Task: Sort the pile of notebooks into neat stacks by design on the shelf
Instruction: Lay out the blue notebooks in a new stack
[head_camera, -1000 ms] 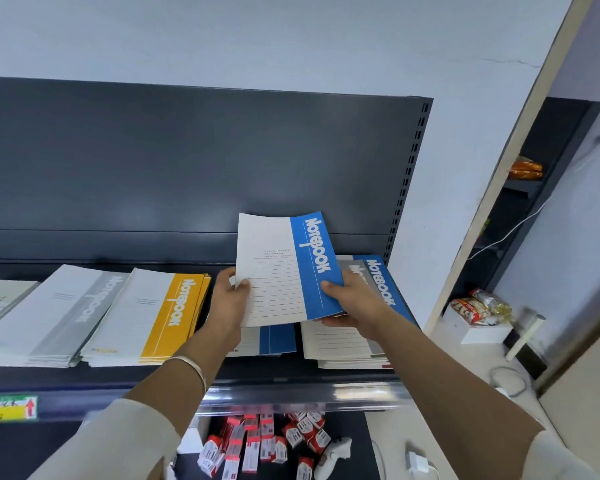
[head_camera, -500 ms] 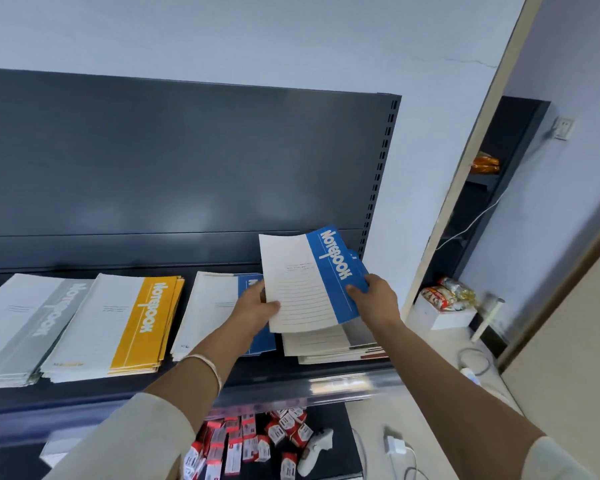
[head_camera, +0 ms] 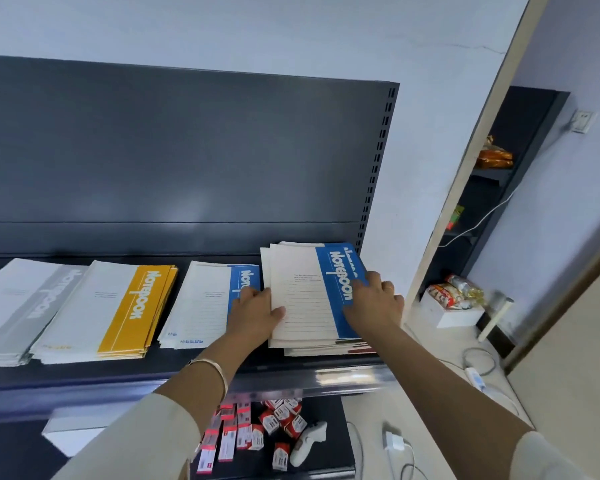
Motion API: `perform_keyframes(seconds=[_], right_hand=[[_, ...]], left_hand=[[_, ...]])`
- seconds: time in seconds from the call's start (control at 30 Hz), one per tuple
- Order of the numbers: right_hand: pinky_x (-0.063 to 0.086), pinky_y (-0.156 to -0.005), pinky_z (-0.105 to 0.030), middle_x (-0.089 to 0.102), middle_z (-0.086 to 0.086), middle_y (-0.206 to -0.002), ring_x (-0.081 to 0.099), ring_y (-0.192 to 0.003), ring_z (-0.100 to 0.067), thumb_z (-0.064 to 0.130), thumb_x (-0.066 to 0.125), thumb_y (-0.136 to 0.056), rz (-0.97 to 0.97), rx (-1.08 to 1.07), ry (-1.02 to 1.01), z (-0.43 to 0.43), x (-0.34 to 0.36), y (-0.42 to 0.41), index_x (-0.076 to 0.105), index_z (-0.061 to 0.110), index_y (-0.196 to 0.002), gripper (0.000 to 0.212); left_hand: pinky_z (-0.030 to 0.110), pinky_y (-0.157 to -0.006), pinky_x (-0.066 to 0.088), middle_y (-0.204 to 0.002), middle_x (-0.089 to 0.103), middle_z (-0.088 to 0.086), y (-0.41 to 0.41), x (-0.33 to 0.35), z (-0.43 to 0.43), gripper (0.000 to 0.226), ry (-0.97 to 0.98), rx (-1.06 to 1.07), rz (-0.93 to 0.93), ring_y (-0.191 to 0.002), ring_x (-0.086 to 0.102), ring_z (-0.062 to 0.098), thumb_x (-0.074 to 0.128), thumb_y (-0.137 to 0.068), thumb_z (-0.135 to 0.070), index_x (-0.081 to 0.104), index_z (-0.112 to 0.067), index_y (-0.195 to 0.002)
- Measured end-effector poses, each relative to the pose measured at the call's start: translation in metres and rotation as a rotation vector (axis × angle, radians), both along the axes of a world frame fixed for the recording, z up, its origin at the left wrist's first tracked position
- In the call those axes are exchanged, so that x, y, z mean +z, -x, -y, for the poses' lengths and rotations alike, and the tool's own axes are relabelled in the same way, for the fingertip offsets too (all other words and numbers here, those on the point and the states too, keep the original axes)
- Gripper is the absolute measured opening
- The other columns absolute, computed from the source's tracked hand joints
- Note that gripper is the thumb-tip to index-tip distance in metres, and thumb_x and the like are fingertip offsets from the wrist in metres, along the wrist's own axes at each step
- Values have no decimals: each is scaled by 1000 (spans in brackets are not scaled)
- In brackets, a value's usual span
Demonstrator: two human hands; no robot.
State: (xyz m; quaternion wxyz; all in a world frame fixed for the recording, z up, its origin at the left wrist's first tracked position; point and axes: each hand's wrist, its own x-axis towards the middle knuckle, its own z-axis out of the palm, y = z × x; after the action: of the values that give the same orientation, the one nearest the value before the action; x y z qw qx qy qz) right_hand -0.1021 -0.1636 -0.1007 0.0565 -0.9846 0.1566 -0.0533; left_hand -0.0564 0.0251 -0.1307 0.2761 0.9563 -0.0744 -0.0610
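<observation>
Four piles on the shelf [head_camera: 222, 370]: grey stack [head_camera: 21, 306], yellow stack [head_camera: 118, 306], blue stack [head_camera: 205, 303], and mixed pile [head_camera: 326, 349] at right. The left hand [head_camera: 257, 313] pinches the top blue notebook [head_camera: 309, 299] by its edge; the right hand [head_camera: 374, 303] presses flat-fingered.

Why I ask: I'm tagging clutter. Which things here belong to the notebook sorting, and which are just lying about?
Job: top notebook, with the left hand and right hand on it; pile beneath; blue stack; yellow stack; grey stack; shelf.

Lying about: red boxes; white controller; charger; snack packets.
</observation>
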Motion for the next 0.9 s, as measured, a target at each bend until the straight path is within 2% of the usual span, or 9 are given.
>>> perform_keyframes(seconds=[0.1,0.27,0.33,0.43,0.53,0.77,0.9], right_hand=[[36,-104,-39,30,-6,-147,34,-132,-28,28,50,-95,99,200,-81,-21,5,-11,41,17,-140,48],[36,-105,-30,38,-5,-140,42,-126,-24,21,48,-96,130,541,-231,-80,9,-23,45,12,-137,42],[36,-104,-30,38,-5,-141,44,-126,-23,22,49,-96,78,640,-230,-105,9,-25,44,12,-138,43],[36,-106,-32,34,-8,-146,41,-129,-25,24,51,-96,-133,699,-222,-134,9,-31,40,12,-142,48],[35,-106,-30,35,-9,-144,40,-129,-26,24,52,-96,-282,654,-281,-149,6,-41,35,11,-144,52],[42,-98,-32,42,-14,-137,49,-117,-26,28,52,-95,-347,335,-324,-178,-12,-74,48,10,-131,41],[42,-97,-34,31,-19,-141,46,-122,-30,27,52,-94,-390,113,-310,-185,-29,-76,35,10,-139,52]], left_hand=[[38,-105,37,-142,34,11,1,2,-17,51,18,83,34,-129,36,29,45,-97,-35,35,-17,-143],[36,-106,37,-145,33,11,7,5,-67,52,4,175,33,-131,36,27,49,-96,-30,34,-19,-144],[33,-103,39,-145,34,10,7,4,-89,53,-16,185,18,-129,39,25,51,-95,-28,34,-19,-144],[33,-102,41,-144,34,12,-2,4,-114,52,8,213,-4,-127,41,27,52,-95,-24,34,-17,-144],[33,-99,42,-144,35,12,-19,3,-129,51,83,184,-17,-126,42,28,53,-95,-24,37,-16,-142],[32,-99,43,-143,38,10,-60,0,-156,52,78,4,-81,-126,44,27,57,-92,-21,39,-16,-140],[29,-98,41,-142,43,7,-75,-3,-157,58,36,-82,-125,-127,45,24,62,-89,-20,38,-15,-141]])
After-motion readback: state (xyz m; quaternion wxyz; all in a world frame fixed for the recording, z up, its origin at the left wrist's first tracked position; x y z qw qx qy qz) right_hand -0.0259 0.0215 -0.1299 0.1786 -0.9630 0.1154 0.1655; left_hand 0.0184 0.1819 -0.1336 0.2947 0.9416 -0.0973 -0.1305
